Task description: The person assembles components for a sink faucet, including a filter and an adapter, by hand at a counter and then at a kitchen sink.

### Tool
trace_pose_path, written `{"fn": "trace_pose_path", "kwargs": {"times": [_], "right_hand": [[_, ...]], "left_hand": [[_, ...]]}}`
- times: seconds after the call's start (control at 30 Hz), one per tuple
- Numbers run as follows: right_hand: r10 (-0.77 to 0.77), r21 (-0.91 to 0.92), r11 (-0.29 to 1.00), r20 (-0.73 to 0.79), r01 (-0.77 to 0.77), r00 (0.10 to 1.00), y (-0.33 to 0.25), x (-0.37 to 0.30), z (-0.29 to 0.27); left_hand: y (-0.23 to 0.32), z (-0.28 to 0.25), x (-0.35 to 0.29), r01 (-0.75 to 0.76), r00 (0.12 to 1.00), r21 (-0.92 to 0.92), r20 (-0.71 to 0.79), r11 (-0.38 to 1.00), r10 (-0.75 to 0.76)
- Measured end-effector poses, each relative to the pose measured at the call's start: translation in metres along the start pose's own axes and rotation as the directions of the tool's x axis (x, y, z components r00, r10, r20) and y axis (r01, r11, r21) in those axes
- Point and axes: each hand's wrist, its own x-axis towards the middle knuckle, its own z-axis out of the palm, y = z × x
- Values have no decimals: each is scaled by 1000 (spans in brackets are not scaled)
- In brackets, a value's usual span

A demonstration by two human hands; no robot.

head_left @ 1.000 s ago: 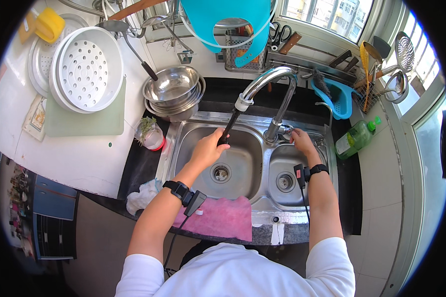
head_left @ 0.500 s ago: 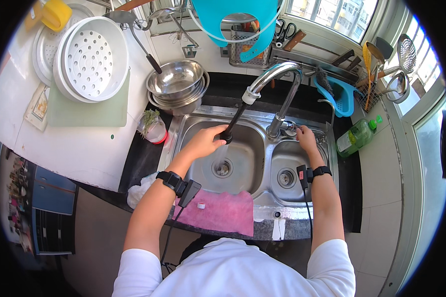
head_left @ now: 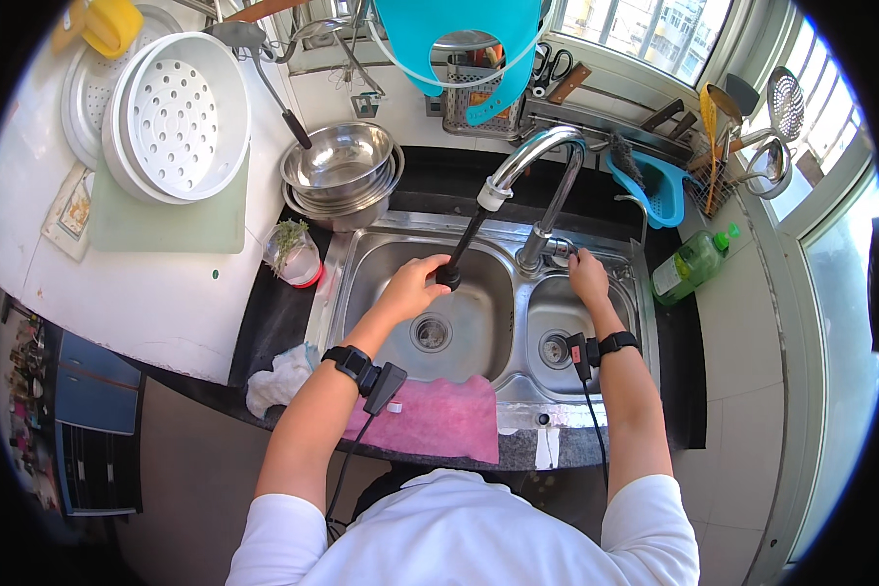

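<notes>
Over the large sink basin [head_left: 381,256], my left hand [head_left: 410,290] is closed on the black spout extension [head_left: 448,276] hanging from the chrome faucet [head_left: 555,200]. Its thumb and fingers curl around the nozzle end. No stream of water shows under it, and the round drain [head_left: 431,333] lies below. My right hand [head_left: 587,277] grips the faucet handle [head_left: 566,250] to the right of the spout, above the small basin [head_left: 549,311]. Its fingertips partly cover the handle.
Stacked steel bowls [head_left: 337,161] and a jar with a plant [head_left: 295,254] stand left of the sink. A pink cloth [head_left: 439,418] lies along the front edge. At right stand a green soap bottle [head_left: 693,266] and a blue basket [head_left: 659,190]. White colanders [head_left: 178,127] sit at upper left.
The water that ran from the black nozzle has stopped. My right hand has shifted slightly at the handle; my left hand keeps its hold. The whole view has moved a little.
</notes>
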Motion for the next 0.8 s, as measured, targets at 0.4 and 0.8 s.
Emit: {"fn": "trace_pose_path", "kwargs": {"times": [0.4,0.8], "right_hand": [[-521,702,690,313,176,794,-140,-69,-38],[-380,516,838,317,178,869,-201,-70,-29]], "left_hand": [[-21,13,8,-93,996,-122,-23,988,91],[-15,52,16,-70,885,29,-459,997,76]]}}
